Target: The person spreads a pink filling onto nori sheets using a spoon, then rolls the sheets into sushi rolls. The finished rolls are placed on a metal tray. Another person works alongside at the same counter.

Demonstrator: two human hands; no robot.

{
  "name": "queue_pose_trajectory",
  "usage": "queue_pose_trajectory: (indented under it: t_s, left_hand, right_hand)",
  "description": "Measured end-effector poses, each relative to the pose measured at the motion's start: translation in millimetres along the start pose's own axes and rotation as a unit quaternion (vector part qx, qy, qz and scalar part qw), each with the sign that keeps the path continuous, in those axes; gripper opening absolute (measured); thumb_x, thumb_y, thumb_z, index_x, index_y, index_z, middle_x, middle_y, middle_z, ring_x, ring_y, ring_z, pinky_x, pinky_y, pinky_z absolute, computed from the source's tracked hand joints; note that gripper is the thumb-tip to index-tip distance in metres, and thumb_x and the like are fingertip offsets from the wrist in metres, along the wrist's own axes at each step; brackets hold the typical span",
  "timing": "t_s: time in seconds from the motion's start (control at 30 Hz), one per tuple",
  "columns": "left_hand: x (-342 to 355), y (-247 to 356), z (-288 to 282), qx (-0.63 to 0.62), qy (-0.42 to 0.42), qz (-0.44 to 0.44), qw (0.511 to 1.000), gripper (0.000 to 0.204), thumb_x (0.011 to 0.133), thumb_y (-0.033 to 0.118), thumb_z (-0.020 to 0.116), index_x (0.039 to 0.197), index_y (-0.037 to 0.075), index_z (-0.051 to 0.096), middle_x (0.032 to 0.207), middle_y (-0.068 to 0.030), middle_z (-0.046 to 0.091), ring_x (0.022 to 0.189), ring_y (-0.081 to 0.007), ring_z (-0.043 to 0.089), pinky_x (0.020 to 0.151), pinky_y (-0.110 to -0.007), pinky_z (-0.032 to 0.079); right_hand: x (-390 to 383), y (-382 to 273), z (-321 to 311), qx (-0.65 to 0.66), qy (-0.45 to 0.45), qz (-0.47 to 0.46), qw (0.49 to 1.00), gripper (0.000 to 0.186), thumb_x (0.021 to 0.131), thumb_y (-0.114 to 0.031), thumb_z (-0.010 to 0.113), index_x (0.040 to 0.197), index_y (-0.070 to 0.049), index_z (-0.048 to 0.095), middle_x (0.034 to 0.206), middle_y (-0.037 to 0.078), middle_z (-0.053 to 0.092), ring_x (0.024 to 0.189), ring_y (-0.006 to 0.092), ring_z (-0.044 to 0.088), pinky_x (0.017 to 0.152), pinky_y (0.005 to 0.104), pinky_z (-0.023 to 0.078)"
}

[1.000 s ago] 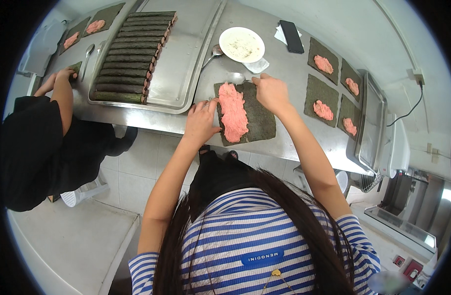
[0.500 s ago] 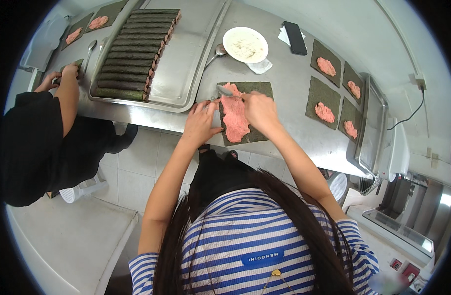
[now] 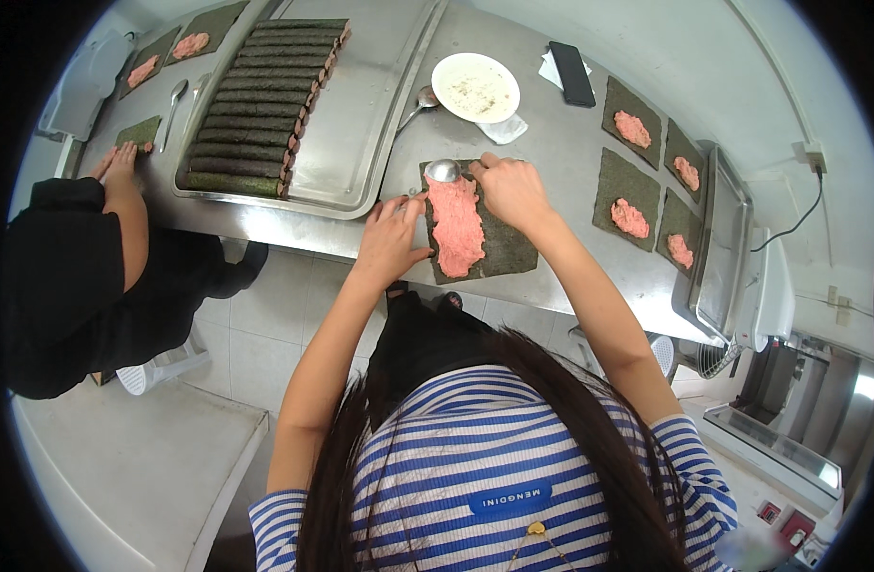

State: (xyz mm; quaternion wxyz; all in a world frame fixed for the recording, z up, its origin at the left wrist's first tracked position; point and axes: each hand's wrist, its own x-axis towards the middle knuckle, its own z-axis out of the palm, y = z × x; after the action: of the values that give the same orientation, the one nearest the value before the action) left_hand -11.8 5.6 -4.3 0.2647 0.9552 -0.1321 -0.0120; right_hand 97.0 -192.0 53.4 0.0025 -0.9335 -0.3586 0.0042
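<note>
Bright, even overhead light; soft glare on the steel worktop (image 3: 570,143); faint shadows; sharp centre, edges strongly bent, corners black.

Short-sleeved top, blue and white horizontal stripes, sleeves ending above elbows. Small blue patch on chest, tiny gold pendant just below it. Long dark straight hair hanging over front of shirt. Dark apron or trousers below stripes, which one unclear. Forearms bare, left hand (image 3: 391,240) and right hand (image 3: 513,191) ungloved, no rings or watch visible.
</note>
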Motion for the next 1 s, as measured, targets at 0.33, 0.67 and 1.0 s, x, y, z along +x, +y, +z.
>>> queue_pose_trajectory:
  t_s: [0.33, 0.67, 1.0]
  left_hand:
    - [2, 6, -2, 0.028, -0.011, -0.019, 0.999, 0.071, 0.066, 0.026, 0.082, 0.123, 0.009, 0.044, 0.119, -0.0108, 0.057, 0.121, -0.0281, 0.048, 0.097, -0.044, 0.042]
    - [4, 7, 0, 0.026, -0.014, -0.011, 0.999, 0.072, 0.066, 0.025, 0.083, 0.124, 0.009, 0.043, 0.119, -0.0087, 0.057, 0.121, -0.0276, 0.047, 0.096, -0.045, 0.042]
    - [3, 10, -3, 0.04, -0.02, -0.013, 0.999, 0.071, 0.065, 0.023, 0.083, 0.122, 0.008, 0.043, 0.12, -0.0093, 0.056, 0.121, -0.0284, 0.048, 0.096, -0.046, 0.042]
  right_hand:
    - [-4, 11, -10, -0.002, -0.059, 0.109, 0.992, 0.015, 0.072, -0.007, 0.059, 0.081, -0.001, 0.069, 0.09, 0.017, 0.065, 0.078, 0.0324, 0.067, 0.067, 0.0433, 0.053]
    - [-32, 18, -8, 0.038, -0.01, 0.02, 0.999, 0.026, 0.072, -0.005, 0.057, 0.093, -0.011, 0.071, 0.085, 0.009, 0.064, 0.078, 0.0301, 0.066, 0.065, 0.0427, 0.053]
    - [-23, 37, 5, 0.048, -0.016, 0.09, 0.995, 0.027, 0.074, -0.007, 0.055, 0.094, -0.012, 0.072, 0.088, 0.01, 0.065, 0.08, 0.0303, 0.066, 0.068, 0.0435, 0.053]
